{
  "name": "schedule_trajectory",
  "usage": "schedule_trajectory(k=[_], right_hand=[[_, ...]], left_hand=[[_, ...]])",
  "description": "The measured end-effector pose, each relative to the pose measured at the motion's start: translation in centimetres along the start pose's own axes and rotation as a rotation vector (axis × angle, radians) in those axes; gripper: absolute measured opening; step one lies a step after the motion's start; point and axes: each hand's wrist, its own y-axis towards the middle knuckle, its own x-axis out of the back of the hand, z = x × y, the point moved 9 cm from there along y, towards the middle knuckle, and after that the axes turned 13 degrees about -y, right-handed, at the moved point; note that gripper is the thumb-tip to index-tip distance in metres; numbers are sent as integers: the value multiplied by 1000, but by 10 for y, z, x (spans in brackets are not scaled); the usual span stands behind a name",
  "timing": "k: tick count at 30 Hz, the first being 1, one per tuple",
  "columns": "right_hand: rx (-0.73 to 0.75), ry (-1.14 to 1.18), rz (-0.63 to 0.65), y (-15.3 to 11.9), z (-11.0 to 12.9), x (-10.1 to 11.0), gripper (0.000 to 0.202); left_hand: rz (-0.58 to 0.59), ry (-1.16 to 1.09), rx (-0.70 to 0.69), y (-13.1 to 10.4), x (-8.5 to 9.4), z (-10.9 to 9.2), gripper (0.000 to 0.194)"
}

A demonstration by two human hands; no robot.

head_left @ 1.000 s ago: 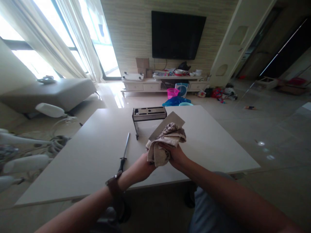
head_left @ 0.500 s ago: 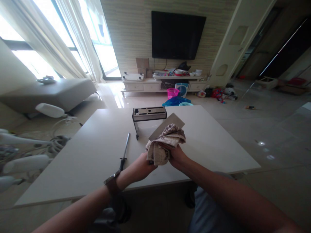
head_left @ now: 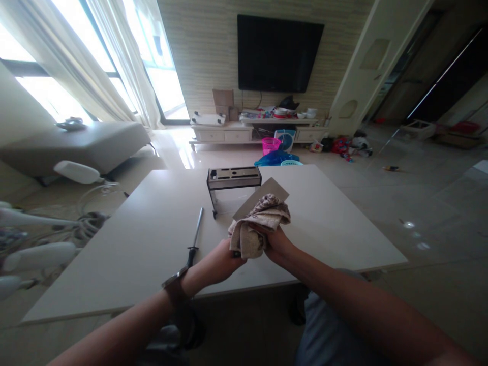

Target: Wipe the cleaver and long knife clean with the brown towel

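Above the white table (head_left: 137,244), a cleaver (head_left: 263,193) points away from me, its broad grey blade sticking out beyond a brown-and-beige towel (head_left: 249,234). My left hand (head_left: 223,260) is closed at the handle end; a small dark bit of handle shows under the cloth. Bunched over the blade, the towel is gripped by my right hand (head_left: 277,245), whose fingers are mostly hidden by it. To the left lies a sharpening steel (head_left: 198,226) with a black handle, partly behind my left wrist. A knife block (head_left: 234,175) with a slotted top stands beyond the blade.
Left of the table are a white lamp-like fixture (head_left: 78,172) and coiled tubing. Past the far edge sit a blue bag (head_left: 276,158) and a pink basket (head_left: 270,146). A low cabinet (head_left: 221,134) stands under a television (head_left: 280,53).
Both hands, the towel and the cleaver stay almost in place. The whole view has shifted very slightly.
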Motion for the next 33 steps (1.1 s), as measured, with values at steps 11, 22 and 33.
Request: schedule_trajectory(k=[11, 22, 33], right_hand=[[8, 2, -7, 3, -5, 4, 42], [-27, 22, 9, 0, -4, 1, 43], [-13, -9, 4, 4, -11, 4, 42]], left_hand=[[13, -15, 10, 0, -1, 2, 21], [11, -13, 18, -1, 0, 3, 15], [-19, -43, 43, -3, -3, 5, 16]])
